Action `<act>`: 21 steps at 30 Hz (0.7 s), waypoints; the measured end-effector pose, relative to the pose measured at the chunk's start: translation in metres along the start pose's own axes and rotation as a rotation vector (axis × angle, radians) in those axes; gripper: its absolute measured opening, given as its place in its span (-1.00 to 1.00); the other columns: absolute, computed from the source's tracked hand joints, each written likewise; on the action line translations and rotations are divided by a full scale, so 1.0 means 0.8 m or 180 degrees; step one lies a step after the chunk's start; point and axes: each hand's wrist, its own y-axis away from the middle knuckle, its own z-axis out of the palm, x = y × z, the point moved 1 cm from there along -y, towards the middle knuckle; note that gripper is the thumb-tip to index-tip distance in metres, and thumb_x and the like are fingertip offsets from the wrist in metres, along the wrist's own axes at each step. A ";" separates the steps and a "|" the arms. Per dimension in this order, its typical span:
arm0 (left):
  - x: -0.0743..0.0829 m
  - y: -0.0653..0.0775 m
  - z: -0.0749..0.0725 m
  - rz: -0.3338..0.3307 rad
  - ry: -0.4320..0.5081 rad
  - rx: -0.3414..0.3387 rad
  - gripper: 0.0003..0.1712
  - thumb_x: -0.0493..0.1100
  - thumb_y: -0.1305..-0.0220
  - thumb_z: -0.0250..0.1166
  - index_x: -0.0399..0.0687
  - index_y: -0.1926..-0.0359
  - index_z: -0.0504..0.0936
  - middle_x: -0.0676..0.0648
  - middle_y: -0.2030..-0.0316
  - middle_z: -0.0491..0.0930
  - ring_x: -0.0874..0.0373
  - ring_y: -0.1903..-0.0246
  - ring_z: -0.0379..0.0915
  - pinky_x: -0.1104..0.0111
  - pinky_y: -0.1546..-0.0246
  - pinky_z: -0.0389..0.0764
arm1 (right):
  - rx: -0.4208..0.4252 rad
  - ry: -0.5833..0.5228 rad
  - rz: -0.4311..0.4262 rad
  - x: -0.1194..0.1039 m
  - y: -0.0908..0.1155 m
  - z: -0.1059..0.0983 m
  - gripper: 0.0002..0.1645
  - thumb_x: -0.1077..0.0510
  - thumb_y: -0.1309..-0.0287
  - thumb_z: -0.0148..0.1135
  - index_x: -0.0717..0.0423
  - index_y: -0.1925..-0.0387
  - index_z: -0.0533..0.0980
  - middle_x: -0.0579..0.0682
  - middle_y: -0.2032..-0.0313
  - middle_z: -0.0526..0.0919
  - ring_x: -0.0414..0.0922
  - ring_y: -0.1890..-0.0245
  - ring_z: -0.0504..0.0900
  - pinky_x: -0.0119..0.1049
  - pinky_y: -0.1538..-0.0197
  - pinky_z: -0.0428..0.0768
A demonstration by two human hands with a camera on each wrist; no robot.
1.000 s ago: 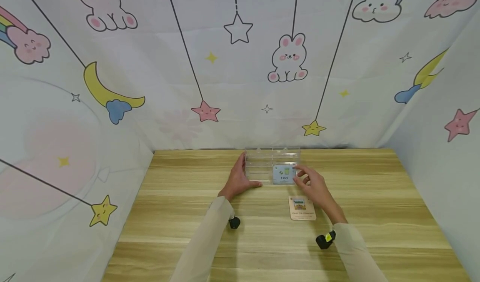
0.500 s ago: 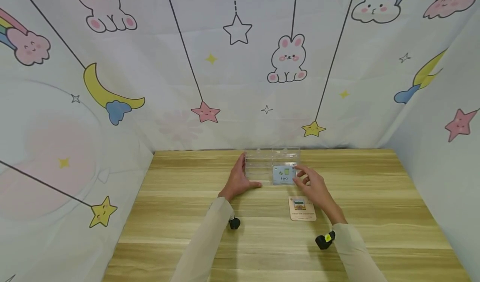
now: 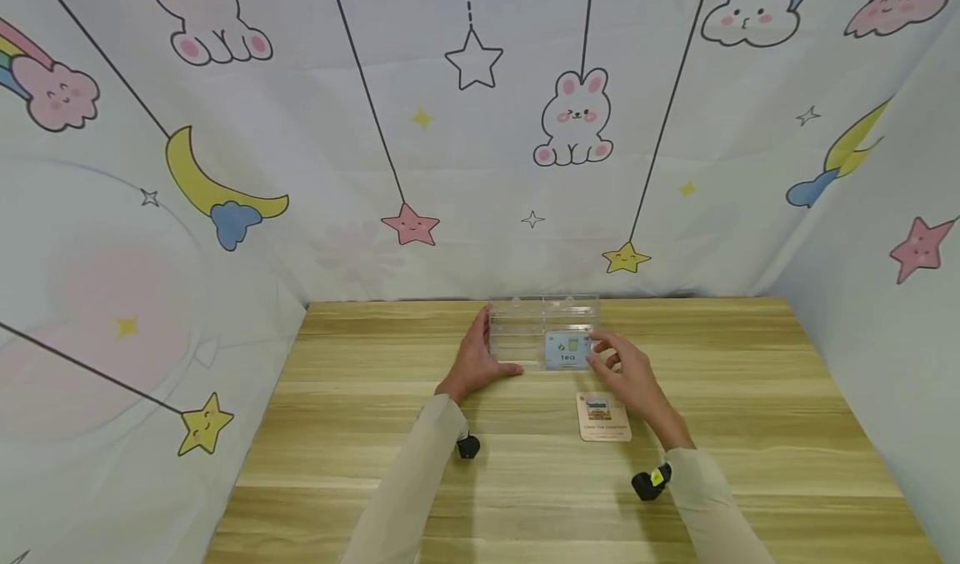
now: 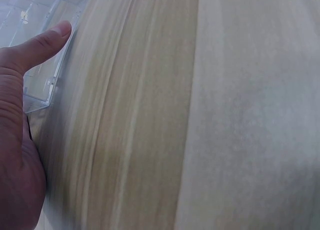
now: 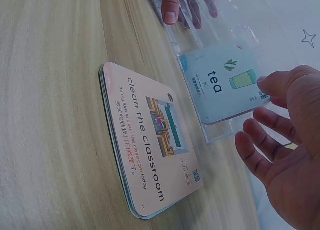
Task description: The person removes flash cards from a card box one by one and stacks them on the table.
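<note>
A clear plastic card rack [image 3: 517, 326] with tiered compartments stands at the back of the table. Its left end is held by my left hand [image 3: 476, 360], thumb along the front edge and fingers at the side and behind. In the left wrist view the thumb [image 4: 47, 42] lies over the rack's edge. A blue flashcard [image 5: 222, 84] printed "tea" leans in the rack's front right compartment. My right hand [image 3: 626, 372] pinches this card's right edge between thumb and fingers. A stack of flashcards [image 5: 155, 140], topped by "clean the classroom", lies nearer on the table.
The wood-grain table [image 3: 360, 431] ends behind the rack at a white curtain [image 3: 480, 247] printed with bunnies and stars. More curtain hangs at the left and right sides. Each wrist carries a small black camera.
</note>
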 end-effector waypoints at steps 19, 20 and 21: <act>0.005 0.001 -0.002 0.0023 0.0020 -0.0001 0.61 -0.01 0.20 0.80 -0.01 -0.68 -0.17 -0.17 -0.61 0.03 0.00 -0.54 0.08 0.26 -0.49 0.22 | 0.0050 -0.0111 0.0049 -0.002 0.000 -0.001 -0.54 0.14 -0.44 0.30 0.22 -0.27 0.52 0.17 -0.14 0.64 -0.02 0.18 0.64 -0.30 0.19 0.68; 0.005 0.001 -0.002 0.0034 0.0017 0.0003 0.61 -0.01 0.19 0.80 -0.02 -0.68 -0.16 -0.17 -0.60 0.03 -0.01 -0.54 0.07 0.25 -0.49 0.22 | 0.0053 -0.0126 0.0052 -0.002 0.000 -0.001 -0.54 0.14 -0.44 0.31 0.21 -0.27 0.52 0.16 -0.14 0.64 -0.02 0.18 0.64 -0.31 0.19 0.68; 0.005 0.001 -0.003 0.0028 0.0015 0.0001 0.61 -0.01 0.19 0.79 -0.01 -0.68 -0.17 -0.17 -0.61 0.03 0.00 -0.54 0.07 0.26 -0.49 0.22 | 0.0055 -0.0142 0.0054 -0.002 0.000 -0.001 -0.55 0.14 -0.44 0.31 0.21 -0.26 0.52 0.16 -0.13 0.65 -0.02 0.18 0.64 -0.30 0.20 0.68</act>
